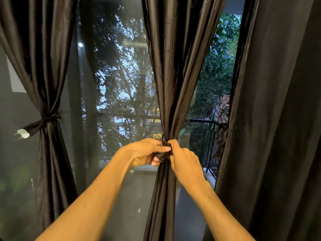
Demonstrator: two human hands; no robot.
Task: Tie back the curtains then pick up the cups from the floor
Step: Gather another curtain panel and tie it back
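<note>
Middle curtain (173, 84) hangs gathered into a narrow bunch in front of the window (118, 84), and both hands meet at its waist. The left hand (145, 152) has its fingers curled round the dark tie band (163, 154), while the right hand (184, 160) pinches the band from the other side, probably so the knot can be drawn snug without the folds spreading. The left curtain (43, 66) is cinched; the right curtain (269, 119) hangs loose. No cups are in view.

Free gap btwn left curtain (45, 84) & middle curtain (175, 75) (screen (112, 84) behind)
</note>
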